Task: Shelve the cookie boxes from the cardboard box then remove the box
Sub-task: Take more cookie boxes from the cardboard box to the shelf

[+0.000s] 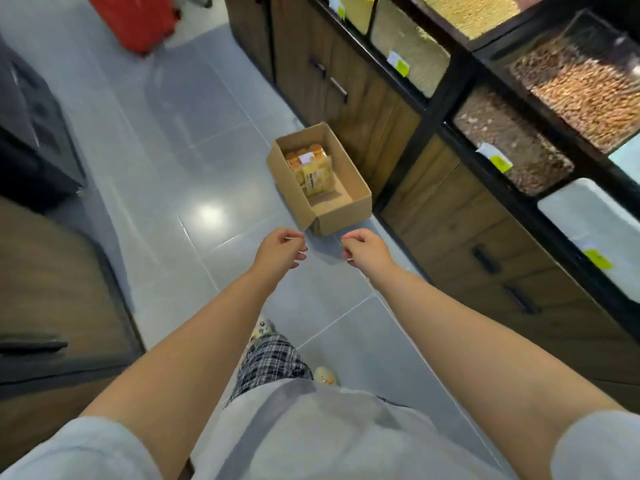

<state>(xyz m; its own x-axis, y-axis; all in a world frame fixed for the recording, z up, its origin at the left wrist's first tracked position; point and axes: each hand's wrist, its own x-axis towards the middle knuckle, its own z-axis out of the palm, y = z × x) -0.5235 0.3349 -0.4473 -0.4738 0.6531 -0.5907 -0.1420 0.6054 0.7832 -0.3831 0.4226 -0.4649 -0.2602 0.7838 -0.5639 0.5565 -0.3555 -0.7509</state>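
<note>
Cardboard box [323, 206] on floor [194, 161] — long axis diagonal, upper-left to lower-right.

Grey short-sleeved shirt [311, 431] — plaid bottoms [270, 362]

red object [135, 20] cut by top edge, print on cookie boxes [312, 174] unreadable

open floor [214, 188] left of cardboard box [346, 213], cabinets [374, 109] behind
</note>
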